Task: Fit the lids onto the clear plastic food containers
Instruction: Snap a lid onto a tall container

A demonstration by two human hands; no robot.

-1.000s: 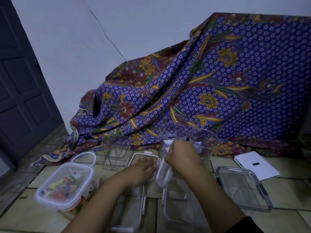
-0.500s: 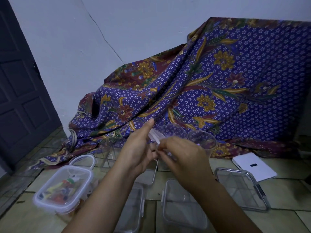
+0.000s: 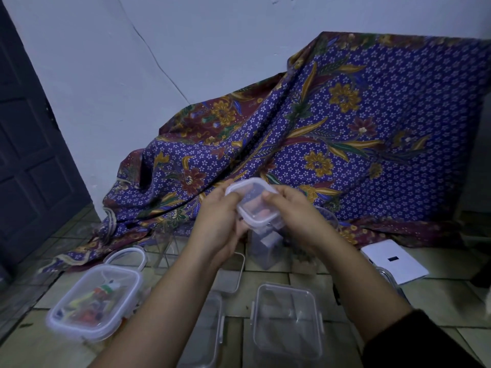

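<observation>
A small clear lid is held tilted above the open rectangular container on the floor, pinched at opposite edges by left hand and right hand, seemingly for orienting before fitting.

Purple batik cloth with gold and maroon flowers, draped over something bulky against a pale wall, spilling in folds down onto the floor. Thin crack running diagonally down the wall to the cloth's edge. Dark panelled door at the left. Floor of pale square tiles with dark grout lines. Flat white rectangular object with a small black mark, lying on the tiles just beside the cloth's hem at the right.
</observation>
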